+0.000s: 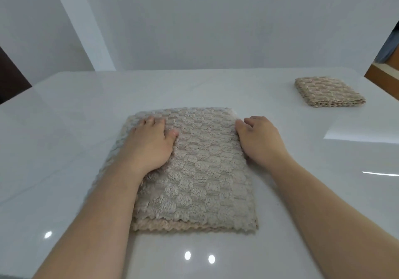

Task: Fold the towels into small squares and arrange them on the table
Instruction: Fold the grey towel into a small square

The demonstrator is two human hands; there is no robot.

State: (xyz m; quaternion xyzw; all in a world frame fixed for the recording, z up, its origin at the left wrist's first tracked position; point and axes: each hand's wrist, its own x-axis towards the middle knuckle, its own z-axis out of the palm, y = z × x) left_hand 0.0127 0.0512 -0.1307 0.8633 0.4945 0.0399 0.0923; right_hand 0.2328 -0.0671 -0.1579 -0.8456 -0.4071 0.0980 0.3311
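Pressing towel point(200, 170) palm-down, left hand point(149, 146), right hand point(259, 140) touching its edge

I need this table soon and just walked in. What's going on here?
A person is folding towels. Their left hand presses flat on a partly folded towel lying on the table, and the right hand sits at its right edge; whether it grips is unclear. One finished towel lies at the far right.

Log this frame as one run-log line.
step: folding | towel: part-folded, flat on table | left grip: pressing its left side | right grip: at its right edge, hold unclear | done: one folded square, far right
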